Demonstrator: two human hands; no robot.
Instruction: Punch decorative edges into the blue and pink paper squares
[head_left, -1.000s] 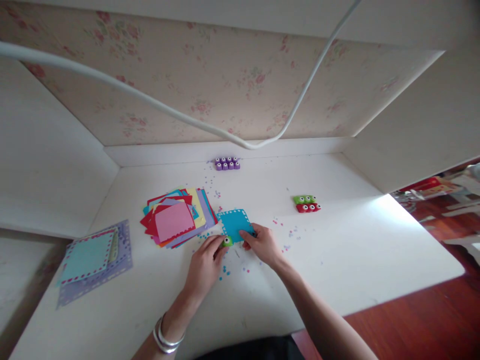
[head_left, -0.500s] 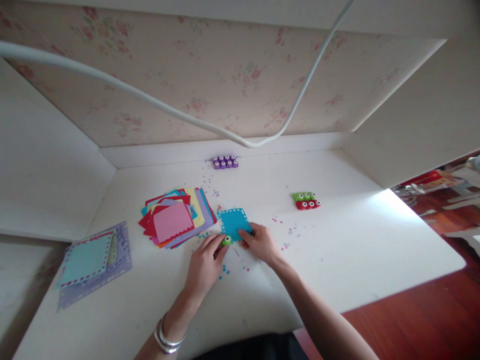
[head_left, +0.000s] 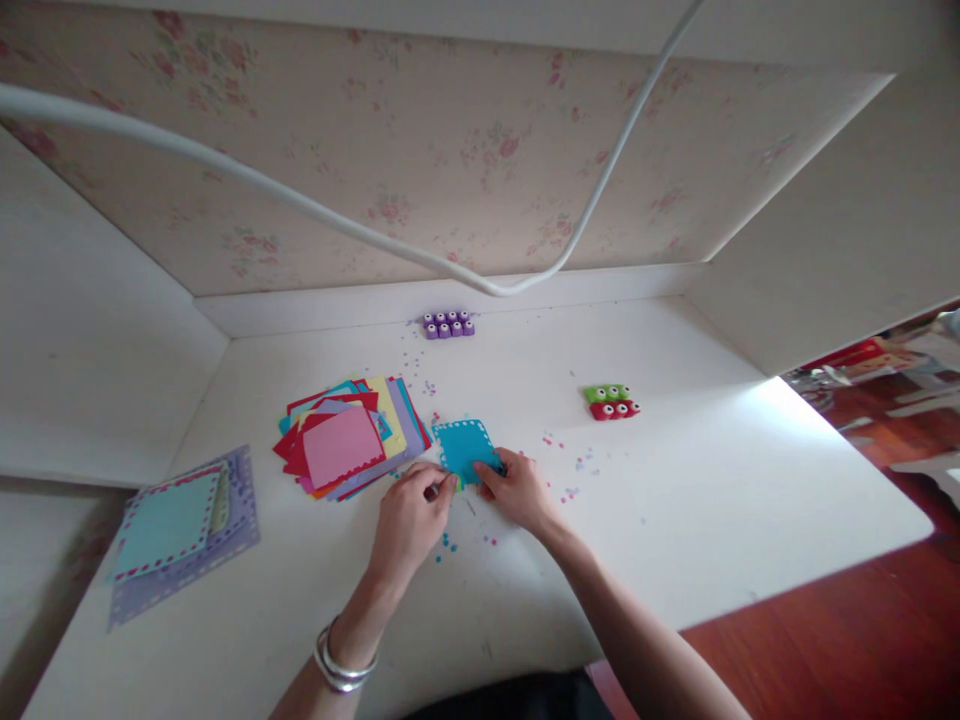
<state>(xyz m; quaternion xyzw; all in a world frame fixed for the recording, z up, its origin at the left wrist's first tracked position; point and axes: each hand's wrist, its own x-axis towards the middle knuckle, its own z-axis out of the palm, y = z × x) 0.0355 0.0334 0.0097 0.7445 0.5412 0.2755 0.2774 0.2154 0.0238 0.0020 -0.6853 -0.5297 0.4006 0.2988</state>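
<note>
A small blue sheet of paper [head_left: 465, 445] with punched holes along its far and left edges is pinched at its right side by my right hand [head_left: 521, 490]. At the sheet's near left corner, my left hand [head_left: 411, 510] is closed around a small green paper punch [head_left: 458, 484]. Most of that punch is hidden by my thumb, and only a bit of green shows. Whether the paper sits inside the punch, I cannot tell. Tiny blue and pink paper bits [head_left: 445, 545] are scattered on the white table just below my hands.
A fanned pile of coloured paper [head_left: 343, 447] lies left of the blue sheet. Further left are sheets with punched borders [head_left: 169, 520]. Purple punches [head_left: 449, 326] stand at the back; green and red punches [head_left: 613, 402] stand to the right. A white cable [head_left: 315, 208] hangs in front.
My left thumb has come over the green punch, covering its eye-shaped top that showed before. The blue sheet and my right hand have barely moved.
</note>
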